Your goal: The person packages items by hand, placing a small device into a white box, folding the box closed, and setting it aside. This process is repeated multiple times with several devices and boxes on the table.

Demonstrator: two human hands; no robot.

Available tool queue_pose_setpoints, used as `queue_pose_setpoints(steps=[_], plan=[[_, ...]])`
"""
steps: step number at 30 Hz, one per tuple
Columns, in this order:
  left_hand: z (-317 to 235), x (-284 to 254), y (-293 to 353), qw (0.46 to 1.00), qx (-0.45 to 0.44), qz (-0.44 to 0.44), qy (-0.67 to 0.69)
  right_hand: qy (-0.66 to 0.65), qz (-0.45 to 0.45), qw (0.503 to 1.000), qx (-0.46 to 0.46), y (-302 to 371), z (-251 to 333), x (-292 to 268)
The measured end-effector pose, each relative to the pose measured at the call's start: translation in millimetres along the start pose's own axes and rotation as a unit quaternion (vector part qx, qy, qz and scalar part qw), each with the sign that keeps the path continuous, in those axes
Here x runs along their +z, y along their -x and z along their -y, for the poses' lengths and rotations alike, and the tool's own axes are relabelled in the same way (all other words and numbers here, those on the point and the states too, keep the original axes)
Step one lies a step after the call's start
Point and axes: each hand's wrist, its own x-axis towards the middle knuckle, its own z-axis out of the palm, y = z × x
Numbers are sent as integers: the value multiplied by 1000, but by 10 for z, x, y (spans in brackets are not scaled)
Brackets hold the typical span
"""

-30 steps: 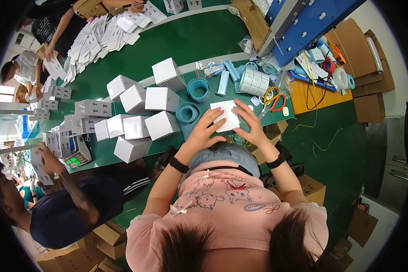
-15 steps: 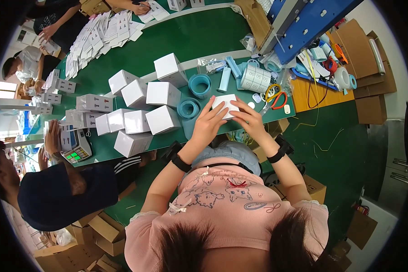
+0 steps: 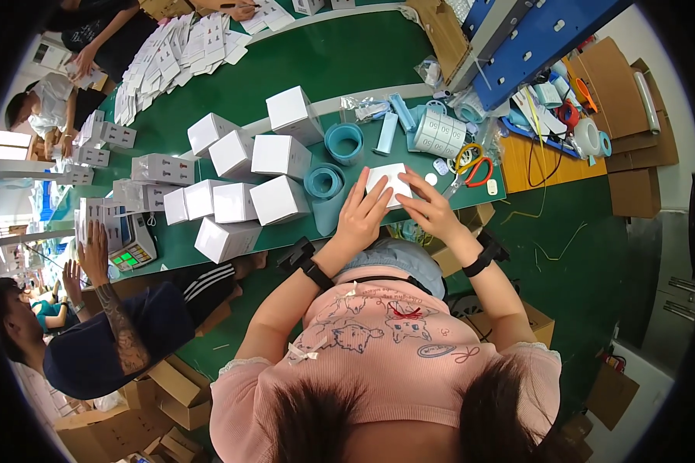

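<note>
A small white box (image 3: 386,176) sits between my two hands at the table's near edge. My left hand (image 3: 360,213) grips it from the left, its fingers lying over the top. From the other side my right hand (image 3: 434,211) holds it, fingertips on the top and right edge. The undersides of the box and my thumbs are largely hidden. Two rolls of light blue tape, the farther roll (image 3: 344,144) and the nearer roll (image 3: 323,183), stand just left of the box. A roll of white printed labels (image 3: 439,136) lies beyond my right hand, with red-handled scissors (image 3: 479,173) nearby.
Several white boxes (image 3: 281,157) are grouped left of the tape on the green table (image 3: 363,58). A co-worker (image 3: 123,332) sits at left by a scale (image 3: 135,248). Leaflets (image 3: 181,58) lie in a heap far left. A blue metal frame (image 3: 544,38) rises at right.
My hands stay on the white box, with fingers shifted slightly over it. The co-worker at left has leaned back a little and moved a hand near the boxes by the scale.
</note>
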Motion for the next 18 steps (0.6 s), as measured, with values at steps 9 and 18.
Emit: queue_pose_setpoints(steps=[9, 18], plan=[[83, 108, 120, 998, 25, 12, -48, 108, 53, 992, -50, 84, -124, -13], [-54, -75, 197, 959, -138, -61, 240, 16, 69, 990, 123, -47, 22, 64]])
